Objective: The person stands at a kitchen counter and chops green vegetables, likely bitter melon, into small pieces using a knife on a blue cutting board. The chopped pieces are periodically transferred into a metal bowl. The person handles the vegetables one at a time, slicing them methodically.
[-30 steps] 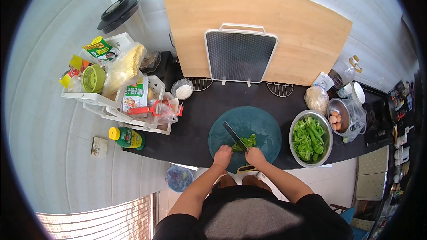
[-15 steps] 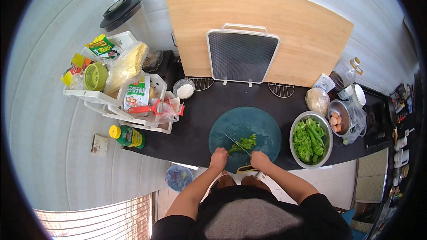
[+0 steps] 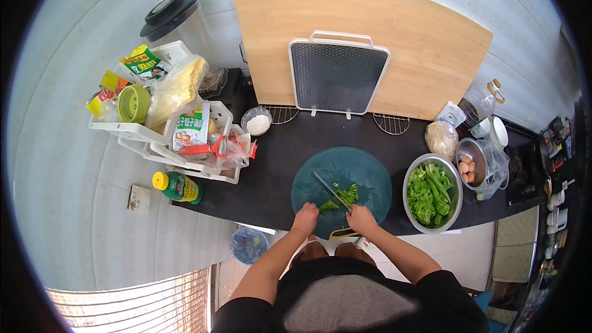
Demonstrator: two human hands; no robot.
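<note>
Knife (image 3: 331, 190) swung left; greens (image 3: 343, 197) between hands, touching left hand (image 3: 306, 218).

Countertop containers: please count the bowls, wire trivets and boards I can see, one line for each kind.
Metal bowls: 2, one with green peppers, one with eggs
Small white bowl: 1
Round wire trivets: 2
Boards: 2, round teal cutting board, large wooden board
Total: 7
</note>
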